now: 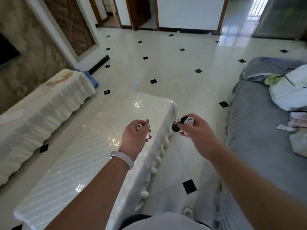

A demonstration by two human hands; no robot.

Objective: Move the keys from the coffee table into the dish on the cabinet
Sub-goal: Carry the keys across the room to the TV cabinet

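My left hand [135,136] is closed around a key with a white fob [140,127]; a metal blade sticks up past my fingers. It hovers over the right part of the glossy white coffee table [86,150]. My right hand [194,128] grips a second bunch of keys [178,124] with a white fob, a black round tag and a metal ring, held just past the table's right edge. A long cabinet [38,110] under a white ruffled cover stands to the left. I cannot make out a dish on it.
A grey covered sofa [259,130] with white bags and clothes [289,90] lies on the right. A narrow strip of tiled floor [166,63] separates the table from the sofa and cabinet. Open floor stretches ahead toward doorways. A white band sits on my left wrist.
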